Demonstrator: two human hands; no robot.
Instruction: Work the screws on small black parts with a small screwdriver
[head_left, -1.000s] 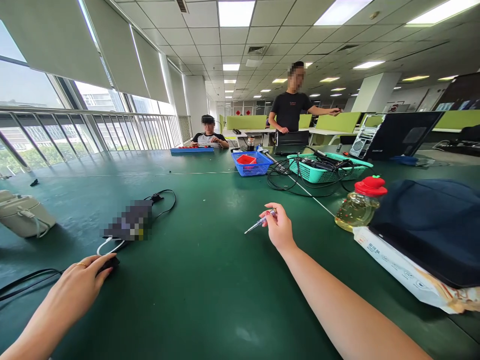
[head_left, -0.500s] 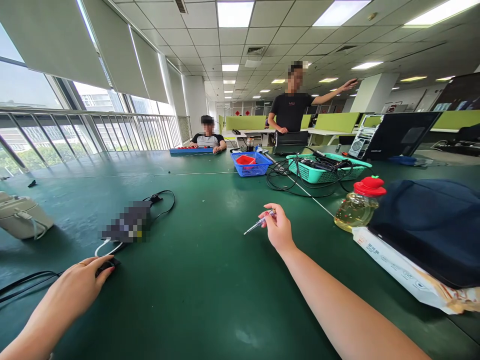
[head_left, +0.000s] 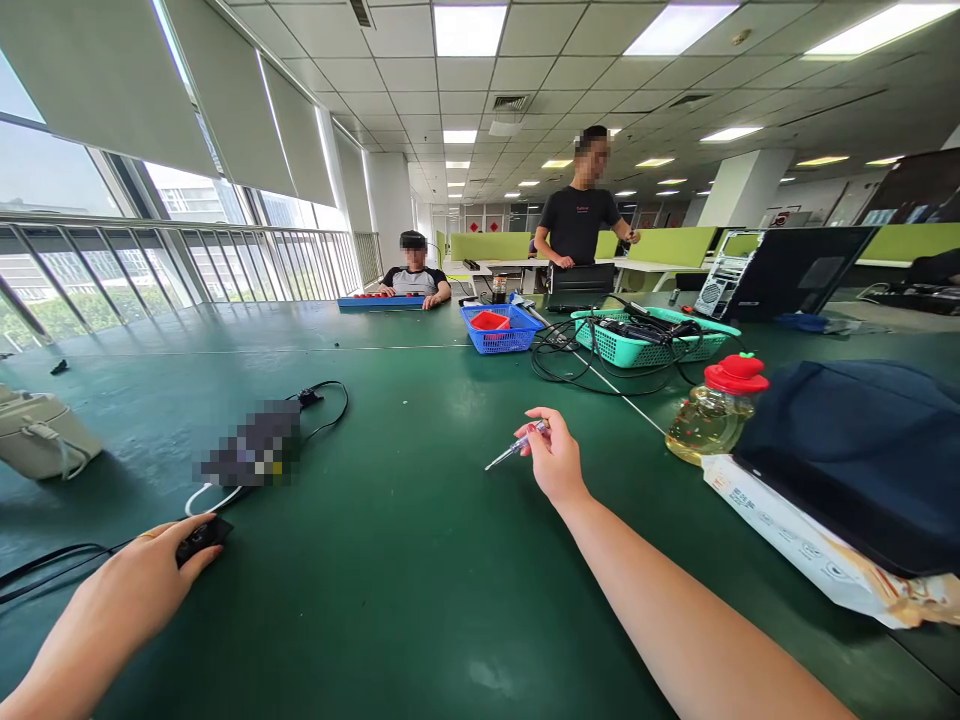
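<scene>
My left hand (head_left: 142,570) lies low on the left side of the green table (head_left: 390,580), its fingers wrapped round a small black block (head_left: 204,538). White leads run from near it towards a dark, blurred device (head_left: 251,445) with a black cord at its far end. Near the middle, my right hand (head_left: 556,458) pinches a slim screwdriver (head_left: 513,452) with a clear handle. Its tip points down and left, close above the tabletop; whether it touches cannot be told.
To the right stand a red-lidded jar (head_left: 712,410), a dark blue bag (head_left: 862,450) and a white packet (head_left: 795,535). Farther back are a blue basket (head_left: 501,338) and a green basket (head_left: 637,350) of cables. A beige bag (head_left: 45,435) sits left. Two people are beyond.
My left hand has turned slightly, so more of the black block shows. My right hand stays nearly still with the screwdriver. The standing person has lowered an outstretched arm.
</scene>
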